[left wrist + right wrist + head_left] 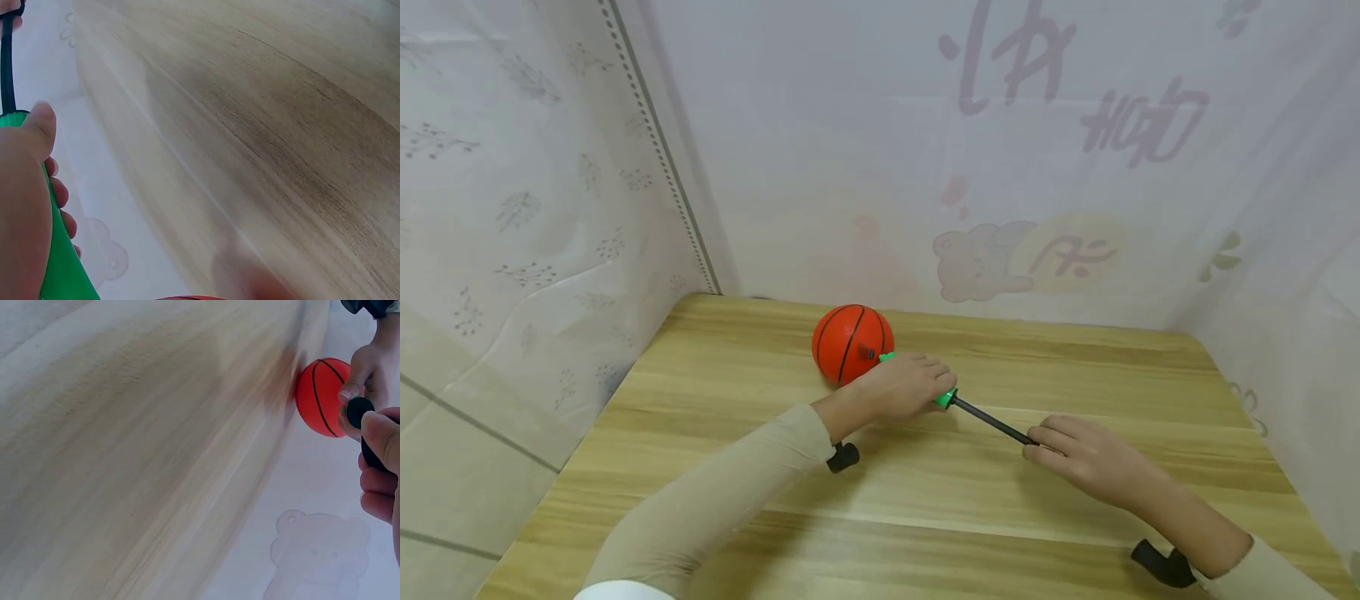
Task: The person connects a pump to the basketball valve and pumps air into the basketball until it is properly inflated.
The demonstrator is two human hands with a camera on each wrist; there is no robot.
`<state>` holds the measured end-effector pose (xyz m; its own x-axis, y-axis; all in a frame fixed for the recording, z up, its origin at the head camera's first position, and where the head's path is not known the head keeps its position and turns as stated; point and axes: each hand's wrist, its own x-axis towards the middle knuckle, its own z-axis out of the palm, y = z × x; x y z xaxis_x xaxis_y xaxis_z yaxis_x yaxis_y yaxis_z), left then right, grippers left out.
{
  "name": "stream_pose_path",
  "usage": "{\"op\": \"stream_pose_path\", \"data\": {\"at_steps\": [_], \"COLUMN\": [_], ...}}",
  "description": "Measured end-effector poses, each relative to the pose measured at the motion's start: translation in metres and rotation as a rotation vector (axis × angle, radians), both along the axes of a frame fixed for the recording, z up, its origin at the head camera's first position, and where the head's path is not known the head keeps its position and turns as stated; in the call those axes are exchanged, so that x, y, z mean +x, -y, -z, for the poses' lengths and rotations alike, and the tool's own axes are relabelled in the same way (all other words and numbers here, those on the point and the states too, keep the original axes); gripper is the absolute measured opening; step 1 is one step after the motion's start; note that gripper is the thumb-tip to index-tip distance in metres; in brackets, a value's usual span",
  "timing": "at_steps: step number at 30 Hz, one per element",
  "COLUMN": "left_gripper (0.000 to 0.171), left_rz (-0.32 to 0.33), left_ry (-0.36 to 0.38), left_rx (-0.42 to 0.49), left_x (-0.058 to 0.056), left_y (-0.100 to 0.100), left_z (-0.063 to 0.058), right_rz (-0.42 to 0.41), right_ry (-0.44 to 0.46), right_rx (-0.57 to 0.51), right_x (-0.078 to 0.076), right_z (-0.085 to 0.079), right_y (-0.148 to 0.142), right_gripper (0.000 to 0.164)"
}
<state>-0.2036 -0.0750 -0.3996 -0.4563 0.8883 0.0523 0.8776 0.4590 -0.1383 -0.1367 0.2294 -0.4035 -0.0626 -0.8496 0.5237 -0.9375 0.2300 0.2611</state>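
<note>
An orange-red toy basketball (835,337) with black lines sits toward the back of the table. Beside it is a hand air pump, its green barrel (65,269) pointing its tip at the ball's dark valve spot. My left hand (904,387) wraps around this barrel, thumb lying along it in the left wrist view. From the barrel a black rod (992,420) extends toward the right. At the rod's far end, my right hand (1086,458) grips the black handle (374,453), which is mostly hidden by the fingers in the head view.
A wood-grain table (925,533) spreads under both arms. Behind it hangs a pale printed cloth (820,167) with a bear picture, and another patterned sheet (535,208) covers the left side. Black wrist camera mounts (1161,565) stick out below the forearms.
</note>
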Motion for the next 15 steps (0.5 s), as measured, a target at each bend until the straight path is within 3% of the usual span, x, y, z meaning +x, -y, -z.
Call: {"op": "stream_pose_path", "data": {"at_steps": [7, 15], "left_gripper": [0.026, 0.026], "left_rz": [0.0, -0.019], "left_ry": [0.014, 0.011], "left_rx": [0.015, 0.004], "left_x": [-0.001, 0.0], "left_y": [-0.001, -0.003], "left_z": [0.0, -0.002], "right_rz": [-0.002, 0.003], "right_ry": [0.02, 0.031], "right_rx": [0.017, 0.061], "right_x": [-0.009, -0.034], "right_z": [-0.003, 0.0], "right_y": [0.013, 0.049], "right_gripper": [0.039, 0.044]}}
